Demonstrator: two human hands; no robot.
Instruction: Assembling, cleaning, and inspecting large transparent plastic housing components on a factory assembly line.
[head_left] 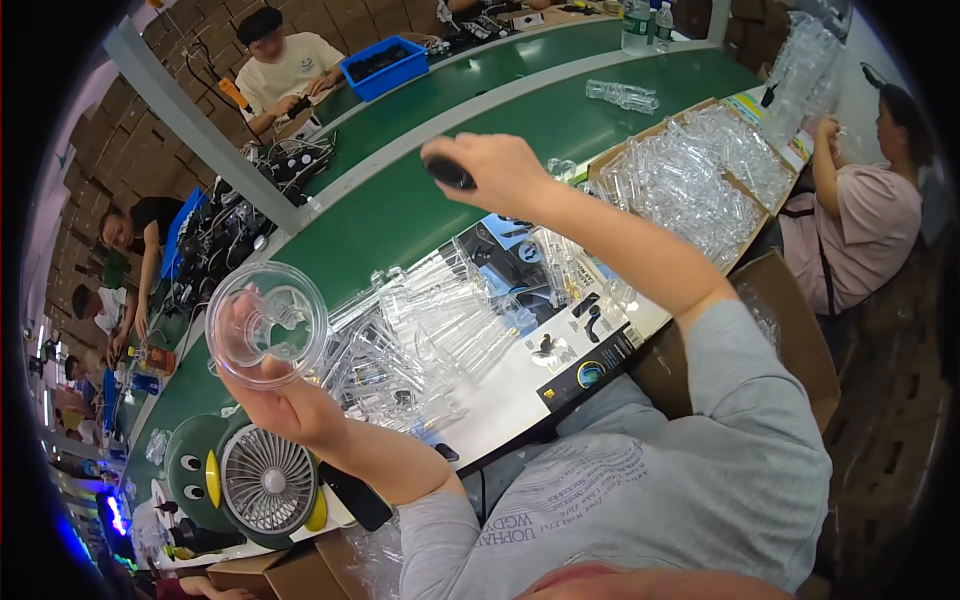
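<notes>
The left hand grips 1 clear round container, held up beside a heap of clear plastic parts, near a green fan; the right hand is closed round 1 black object, partly hidden from where I stand, above the green surface

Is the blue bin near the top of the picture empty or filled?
Not empty: dark things lie inside the blue bin; how deep, cannot tell.
</notes>
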